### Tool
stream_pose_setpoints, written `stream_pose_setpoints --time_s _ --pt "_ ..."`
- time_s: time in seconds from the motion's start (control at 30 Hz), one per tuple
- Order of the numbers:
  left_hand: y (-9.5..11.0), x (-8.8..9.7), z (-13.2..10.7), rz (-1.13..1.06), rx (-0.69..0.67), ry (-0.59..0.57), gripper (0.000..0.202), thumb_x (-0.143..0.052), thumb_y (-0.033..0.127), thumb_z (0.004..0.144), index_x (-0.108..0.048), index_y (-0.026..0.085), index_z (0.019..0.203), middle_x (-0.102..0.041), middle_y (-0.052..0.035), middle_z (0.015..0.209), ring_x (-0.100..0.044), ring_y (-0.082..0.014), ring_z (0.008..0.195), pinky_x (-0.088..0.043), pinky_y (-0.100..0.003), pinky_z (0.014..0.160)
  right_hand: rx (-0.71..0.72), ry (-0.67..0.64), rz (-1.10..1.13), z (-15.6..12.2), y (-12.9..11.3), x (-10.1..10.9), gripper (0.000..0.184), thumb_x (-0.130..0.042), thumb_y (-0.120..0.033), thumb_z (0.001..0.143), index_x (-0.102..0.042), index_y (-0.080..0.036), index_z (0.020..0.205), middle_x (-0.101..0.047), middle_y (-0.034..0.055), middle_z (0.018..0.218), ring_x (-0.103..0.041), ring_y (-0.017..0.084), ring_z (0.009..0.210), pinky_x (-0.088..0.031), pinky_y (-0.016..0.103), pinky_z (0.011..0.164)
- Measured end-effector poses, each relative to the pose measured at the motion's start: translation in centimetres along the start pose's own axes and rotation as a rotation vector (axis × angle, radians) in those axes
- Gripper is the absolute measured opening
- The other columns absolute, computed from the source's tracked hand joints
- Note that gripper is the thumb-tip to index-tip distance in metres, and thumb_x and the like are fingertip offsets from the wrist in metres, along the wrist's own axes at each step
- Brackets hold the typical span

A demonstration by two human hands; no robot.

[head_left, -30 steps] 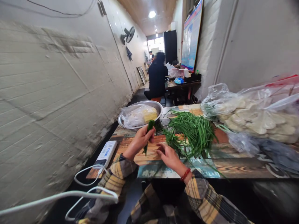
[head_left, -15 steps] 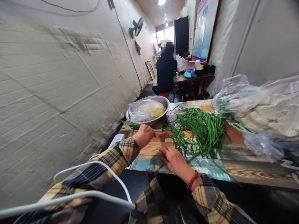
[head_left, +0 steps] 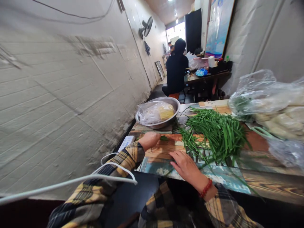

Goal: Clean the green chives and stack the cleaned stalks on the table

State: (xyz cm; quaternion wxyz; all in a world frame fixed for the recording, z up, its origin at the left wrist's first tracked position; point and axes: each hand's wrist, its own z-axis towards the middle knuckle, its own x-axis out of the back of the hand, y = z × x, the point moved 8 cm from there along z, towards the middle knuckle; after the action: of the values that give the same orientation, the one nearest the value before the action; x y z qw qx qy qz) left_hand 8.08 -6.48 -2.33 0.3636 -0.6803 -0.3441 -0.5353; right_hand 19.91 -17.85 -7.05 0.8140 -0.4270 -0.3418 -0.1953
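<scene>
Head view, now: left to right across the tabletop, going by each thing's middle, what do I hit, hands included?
White slab with blue print → left hand → right hand → pile of green stalks → clear plastic bag.

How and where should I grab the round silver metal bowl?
I'd probably grab the round silver metal bowl by its right rim, coming from the right: the lip is bare there, while the wrinkled clear plastic bag crowds the left.
</scene>
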Motion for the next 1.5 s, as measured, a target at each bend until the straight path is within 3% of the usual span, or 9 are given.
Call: stream_pose_setpoints --time_s 0.3,0.57,0.7,0.83,0.93,1.0,1.07,1.27,1.5 --pt "-4.0 -3.9 -2.1 -0.032 0.336 0.089 0.033 -0.044 0.023 0.087 -0.053 0.005 0.114 -0.065 -0.0221 0.096 -0.063 -0.0282 0.091 -0.046 -0.038 0.078 0.006 -0.008 0.038 -0.1 0.2 -0.2 0.038 -0.048 -0.020 0.087 -0.053 -0.021 0.125 -0.061 0.0108 0.113 -0.055 0.025 0.107 -0.047 0.043 0.090" --pt "-3.9 -4.4 -3.8 -0.181 0.320 0.198 0.061 -0.059 0.029 0.078 -0.039 0.009 0.132 -0.057 -0.0207 0.119 -0.053 -0.0287 0.112 -0.039 -0.040 0.094 0.015 -0.001 0.048 -0.2 0.6 -0.4 0.037 -0.047 -0.020 0.087 -0.055 -0.022 0.123 -0.062 0.0106 0.113 -0.057 0.024 0.105 -0.048 0.043 0.090" --pt "-4.9 -4.6 -5.3 -0.438 0.300 0.383 0.067 -0.059 0.021 0.076 -0.033 0.010 0.137 -0.055 -0.0192 0.124 -0.050 -0.0275 0.116 -0.037 -0.043 0.098 0.022 0.001 0.046 -0.2 0.8 -0.7 0.036 -0.046 -0.022 0.088 -0.055 -0.021 0.123 -0.062 0.0108 0.114 -0.058 0.024 0.106 -0.048 0.043 0.091" --pt "-5.0 -4.3 -8.8 -0.644 0.404 0.622 0.039 -0.048 0.021 0.083 -0.051 0.015 0.122 -0.061 -0.0137 0.110 -0.056 -0.0239 0.104 -0.042 -0.041 0.093 0.028 0.028 0.100 -0.3 1.1 -0.4 0.033 -0.044 -0.025 0.090 -0.057 -0.022 0.120 -0.064 0.0096 0.110 -0.062 0.022 0.099 -0.051 0.042 0.088" --pt "-0.7 -4.4 -10.0 -0.739 0.187 0.561 0.027 -0.045 0.021 0.085 -0.060 0.019 0.108 -0.063 -0.0107 0.100 -0.058 -0.0215 0.096 -0.044 -0.037 0.088 0.022 0.040 0.120 -1.2 1.4 0.8 0.032 -0.043 -0.029 0.091 -0.059 -0.024 0.118 -0.065 0.0088 0.114 -0.061 0.023 0.105 -0.050 0.042 0.091" --pt "3.3 -4.5 -10.2 -0.709 -0.066 0.442 0.029 -0.050 0.018 0.082 -0.060 0.022 0.109 -0.062 -0.0097 0.109 -0.055 -0.0216 0.105 -0.041 -0.038 0.093 0.025 -0.001 0.096 -2.3 1.7 1.7 0.031 -0.047 -0.032 0.089 -0.062 -0.027 0.116 -0.065 0.0072 0.115 -0.060 0.024 0.109 -0.049 0.044 0.094" --pt "5.3 -4.6 -10.4 -0.653 -0.161 0.404 0.033 -0.053 0.017 0.080 -0.058 0.022 0.113 -0.058 -0.0101 0.120 -0.049 -0.0228 0.114 -0.036 -0.039 0.099 0.034 -0.089 0.076 -3.8 1.9 2.2 0.029 -0.051 -0.034 0.087 -0.064 -0.032 0.113 -0.067 0.0054 0.113 -0.061 0.025 0.108 -0.051 0.042 0.092" --pt "2.9 -5.4 -10.2 -0.576 -0.004 0.436 0.033 -0.055 0.025 0.081 -0.056 0.019 0.114 -0.054 -0.0114 0.127 -0.044 -0.0250 0.119 -0.031 -0.044 0.102 0.068 -0.238 0.026 -6.1 2.3 2.1 0.029 -0.053 -0.036 0.086 -0.065 -0.036 0.112 -0.068 0.0046 0.113 -0.062 0.027 0.106 -0.053 0.045 0.090" --pt "0.4 -5.5 -9.8 -0.508 0.152 0.411 0.030 -0.051 0.023 0.083 -0.057 0.020 0.113 -0.055 -0.0103 0.123 -0.046 -0.0257 0.116 -0.030 -0.047 0.101 0.086 -0.135 -0.100 -2.0 3.7 1.6 0.033 -0.051 -0.035 0.087 -0.064 -0.023 0.114 -0.064 0.0103 0.120 -0.057 0.027 0.115 -0.046 0.049 0.098"
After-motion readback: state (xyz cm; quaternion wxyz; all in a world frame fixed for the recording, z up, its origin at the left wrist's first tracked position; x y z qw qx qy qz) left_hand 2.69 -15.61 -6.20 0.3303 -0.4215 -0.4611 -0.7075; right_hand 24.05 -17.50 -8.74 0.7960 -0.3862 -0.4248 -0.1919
